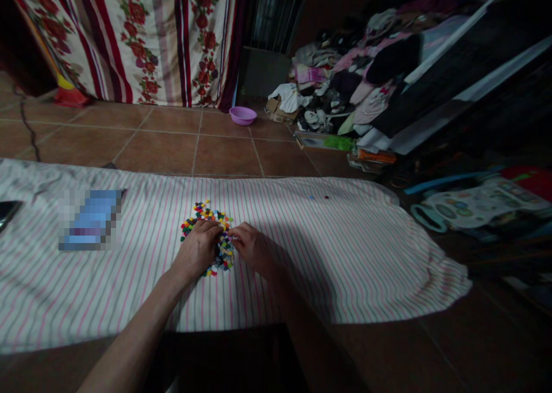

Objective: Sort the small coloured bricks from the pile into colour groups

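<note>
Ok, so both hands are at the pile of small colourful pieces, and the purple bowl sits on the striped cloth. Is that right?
Not quite: the purple bowl is on the tiled floor beyond the striped cloth, as the head view shows. The left hand and right hand are both at the pile of small colourful pieces.

On the cloth [371, 255], the left hand [200, 243] lies over the pieces [225, 248], the right hand [253, 246] at their right edge, a basin [243, 116] far beyond.
</note>
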`<state>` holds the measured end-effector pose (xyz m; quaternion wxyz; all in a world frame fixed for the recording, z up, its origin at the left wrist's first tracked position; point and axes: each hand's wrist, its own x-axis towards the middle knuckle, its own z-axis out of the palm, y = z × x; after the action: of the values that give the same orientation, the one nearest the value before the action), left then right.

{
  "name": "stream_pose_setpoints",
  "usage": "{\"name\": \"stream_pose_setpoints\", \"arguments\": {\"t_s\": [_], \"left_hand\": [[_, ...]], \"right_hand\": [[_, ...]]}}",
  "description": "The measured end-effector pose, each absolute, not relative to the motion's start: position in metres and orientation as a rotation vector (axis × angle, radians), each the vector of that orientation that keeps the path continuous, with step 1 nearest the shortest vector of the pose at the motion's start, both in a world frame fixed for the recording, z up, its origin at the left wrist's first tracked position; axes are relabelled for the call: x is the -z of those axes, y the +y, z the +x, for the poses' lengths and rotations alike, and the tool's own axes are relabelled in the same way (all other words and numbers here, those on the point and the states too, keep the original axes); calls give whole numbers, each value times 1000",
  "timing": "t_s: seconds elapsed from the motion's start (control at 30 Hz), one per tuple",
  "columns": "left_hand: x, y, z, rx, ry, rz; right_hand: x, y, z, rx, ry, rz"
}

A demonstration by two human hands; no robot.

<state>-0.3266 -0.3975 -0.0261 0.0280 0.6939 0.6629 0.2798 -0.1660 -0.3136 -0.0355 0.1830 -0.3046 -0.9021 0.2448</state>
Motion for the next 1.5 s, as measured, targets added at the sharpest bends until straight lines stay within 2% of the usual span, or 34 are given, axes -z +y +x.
{"name": "stream_pose_setpoints", "arguments": {"t_s": [0.27, 0.47, 0.87, 1.5], "left_hand": [[23, -396, -322, -871, 2040, 2167], [23, -393, -320, -879, 2026, 2204], [37, -390, -317, -847, 2055, 2277], [38, -391, -317, -897, 2077, 2267]], "right_hand": [[36, -317, -161, -747, -2463, -818], [45, -285, -152, -914, -2098, -1016], [40, -186, -104, -242, -1986, -1685], [42, -163, -102, -193, -2033, -1824]]}}
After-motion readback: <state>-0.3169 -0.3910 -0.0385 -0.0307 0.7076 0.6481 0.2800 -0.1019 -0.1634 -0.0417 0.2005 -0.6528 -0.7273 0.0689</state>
